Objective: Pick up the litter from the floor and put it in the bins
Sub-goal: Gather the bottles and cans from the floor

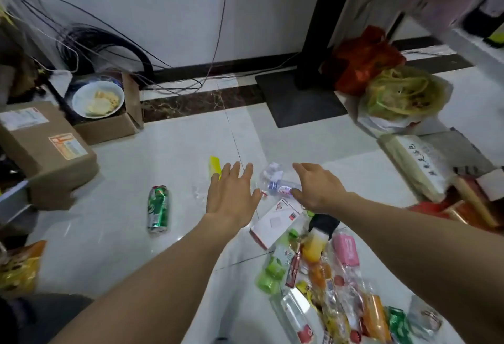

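Reaching for the crushed clear bottle (pixel 276 184), which lies on the floor tiles (pixel 177 150) between both hands, the person is at the pick-up step: the left hand (pixel 231 196) hovers flat with fingers straight, and the right hand (pixel 313 188) arches loosely beside it, holding nothing. The next move, I judge, calls for the right fingers to close round the bottle; no bin is in view. Its pink label lettering is too blurred to read, as is the print on the green can (pixel 157 208) nearby.

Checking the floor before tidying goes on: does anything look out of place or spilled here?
Yes. A green can lies on its side on the tiles, a crumpled clear bottle lies between the left hand and right hand, and a heap of wrappers sprawls at lower right.
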Tool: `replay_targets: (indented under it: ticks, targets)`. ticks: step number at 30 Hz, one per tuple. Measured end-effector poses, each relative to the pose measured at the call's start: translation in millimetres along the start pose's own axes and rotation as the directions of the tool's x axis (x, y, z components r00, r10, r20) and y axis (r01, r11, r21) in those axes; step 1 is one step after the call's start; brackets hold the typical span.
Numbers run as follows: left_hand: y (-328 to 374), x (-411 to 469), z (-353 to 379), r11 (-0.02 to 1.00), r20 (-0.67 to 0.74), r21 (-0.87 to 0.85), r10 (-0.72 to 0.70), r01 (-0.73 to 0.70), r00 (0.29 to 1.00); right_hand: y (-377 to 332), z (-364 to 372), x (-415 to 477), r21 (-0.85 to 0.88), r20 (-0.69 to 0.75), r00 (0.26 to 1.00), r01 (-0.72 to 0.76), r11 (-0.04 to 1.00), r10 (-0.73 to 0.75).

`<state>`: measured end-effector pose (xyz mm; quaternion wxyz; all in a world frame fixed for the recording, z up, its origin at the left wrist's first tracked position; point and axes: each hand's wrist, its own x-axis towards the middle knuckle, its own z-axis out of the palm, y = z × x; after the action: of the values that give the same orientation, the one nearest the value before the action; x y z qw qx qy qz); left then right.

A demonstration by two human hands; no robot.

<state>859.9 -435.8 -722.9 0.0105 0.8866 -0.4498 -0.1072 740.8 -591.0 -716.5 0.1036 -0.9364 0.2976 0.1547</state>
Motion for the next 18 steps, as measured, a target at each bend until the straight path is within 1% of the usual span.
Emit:
replay_targets:
  ticks: [5,9,14,18]
  targets:
    - [-11,46,100,1.0,-0.018,0.002,0.017,-0.017,1.0,31,86,56,0.004,0.01,0.999,-0.045,0.999,0.045]
    - [-22,83,166,1.0,-0.02,0.009,0.002,-0.001,1.0,52,145,98,0.002,0.009,0.997,-0.072,0.997,0.072]
    - [-28,116,221,0.999,-0.039,0.033,0.026,-0.024,0.999,72,202,146,-0.011,0.015,0.997,-0.081,0.997,0.081]
    - [-35,135,250,0.999,-0.049,0.029,0.033,-0.031,0.998,87,227,176,-0.076,0.03,0.994,-0.101,0.992,0.103]
